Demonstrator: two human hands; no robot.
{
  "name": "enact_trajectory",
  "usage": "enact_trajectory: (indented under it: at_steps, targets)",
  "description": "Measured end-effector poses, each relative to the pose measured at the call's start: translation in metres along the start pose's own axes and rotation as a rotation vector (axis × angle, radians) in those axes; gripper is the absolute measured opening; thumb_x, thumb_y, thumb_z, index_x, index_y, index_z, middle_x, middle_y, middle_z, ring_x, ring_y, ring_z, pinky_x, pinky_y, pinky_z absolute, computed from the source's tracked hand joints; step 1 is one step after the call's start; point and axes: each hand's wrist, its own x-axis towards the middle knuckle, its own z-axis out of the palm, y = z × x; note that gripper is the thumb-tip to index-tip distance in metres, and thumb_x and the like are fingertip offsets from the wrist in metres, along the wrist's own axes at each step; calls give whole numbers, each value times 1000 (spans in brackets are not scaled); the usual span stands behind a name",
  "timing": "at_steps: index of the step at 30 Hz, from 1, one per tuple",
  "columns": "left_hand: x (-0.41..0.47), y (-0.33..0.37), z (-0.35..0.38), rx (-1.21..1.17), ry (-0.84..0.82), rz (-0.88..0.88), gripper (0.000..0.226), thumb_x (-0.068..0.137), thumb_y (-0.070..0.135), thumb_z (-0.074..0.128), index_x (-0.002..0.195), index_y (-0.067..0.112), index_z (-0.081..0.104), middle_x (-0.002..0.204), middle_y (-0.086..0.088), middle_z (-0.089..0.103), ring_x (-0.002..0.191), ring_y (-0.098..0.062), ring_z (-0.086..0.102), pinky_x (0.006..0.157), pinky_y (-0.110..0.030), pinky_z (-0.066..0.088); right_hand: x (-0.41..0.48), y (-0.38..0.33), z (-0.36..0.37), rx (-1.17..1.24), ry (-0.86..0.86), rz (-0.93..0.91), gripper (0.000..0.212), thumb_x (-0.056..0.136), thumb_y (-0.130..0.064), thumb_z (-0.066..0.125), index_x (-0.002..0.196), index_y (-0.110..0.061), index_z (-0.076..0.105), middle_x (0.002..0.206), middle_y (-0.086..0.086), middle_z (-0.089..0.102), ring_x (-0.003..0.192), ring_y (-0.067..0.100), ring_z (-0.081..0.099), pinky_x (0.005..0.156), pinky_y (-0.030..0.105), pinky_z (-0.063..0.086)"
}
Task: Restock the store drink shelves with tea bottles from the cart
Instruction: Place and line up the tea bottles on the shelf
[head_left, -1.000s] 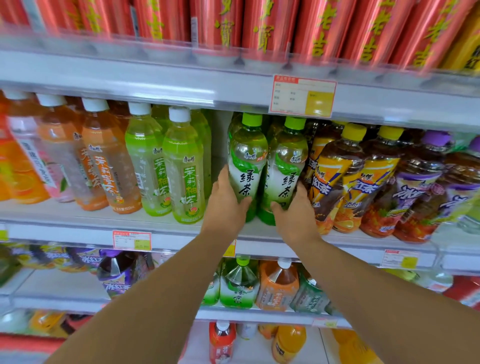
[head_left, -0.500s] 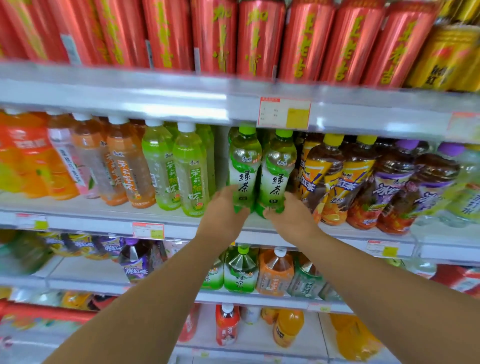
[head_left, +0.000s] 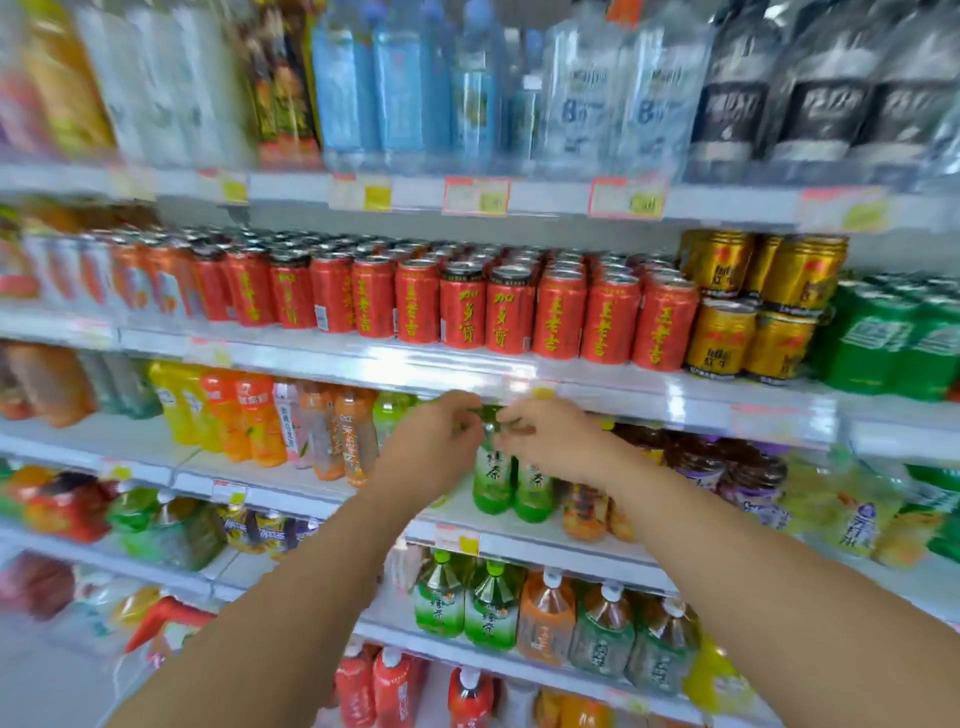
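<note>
Two green tea bottles (head_left: 491, 486) with white-and-green labels stand side by side on the middle shelf (head_left: 540, 543). My left hand (head_left: 434, 449) is at the top of the left bottle, fingers curled round its neck. My right hand (head_left: 550, 447) reaches in from the right and pinches the top of the right green tea bottle (head_left: 534, 493). The caps are hidden behind my fingers and the shelf edge above. The view is blurred.
Orange and pale tea bottles (head_left: 343, 436) stand left of the green ones, dark tea bottles (head_left: 727, 467) to the right. Red cans (head_left: 509, 312) and gold cans (head_left: 753, 306) fill the shelf above. Larger tea bottles (head_left: 491, 605) sit on the shelf below.
Both hands slid from the lower bodies of the two green tea bottles up to their tops. The camera pulled back and tilted up, showing more shelves.
</note>
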Motion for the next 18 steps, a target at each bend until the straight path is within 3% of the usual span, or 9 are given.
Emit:
enact_trajectory:
  at_steps: [3,6,11,15,18]
  targets:
    - [-8,20,-27,-27,106,36,23,92,19,56,114,23,60,89,15,61,67,-3,58,50,-12,38,-7,-20,-25,34,137,-102,30,90,-22,61,118,-11,63,104,1,66,85,9,58,67,14,42]
    - [-9,34,-58,-38,199,71,20,91,20,57,110,23,63,81,20,59,69,-3,60,52,-9,40,-3,-44,-48,92,232,-171,26,89,-17,61,113,-10,66,100,4,69,76,8,60,57,2,39]
    - [13,47,-118,20,324,166,22,90,18,59,111,22,66,78,20,59,78,-13,63,77,-29,51,18,-94,-81,167,361,-262,16,87,-14,63,102,-14,69,87,1,69,73,6,61,63,3,43]
    - [39,35,-162,37,376,217,21,91,20,57,110,22,65,87,8,67,79,-16,64,75,-30,51,44,-138,-97,191,449,-317,10,87,-18,64,94,-23,68,77,-9,66,71,6,63,70,18,45]
    - [65,17,-198,51,382,236,20,93,22,55,111,24,63,85,15,63,78,-10,61,73,-26,47,68,-174,-98,143,473,-336,10,87,-22,64,96,-25,67,80,-11,66,75,2,62,61,6,42]
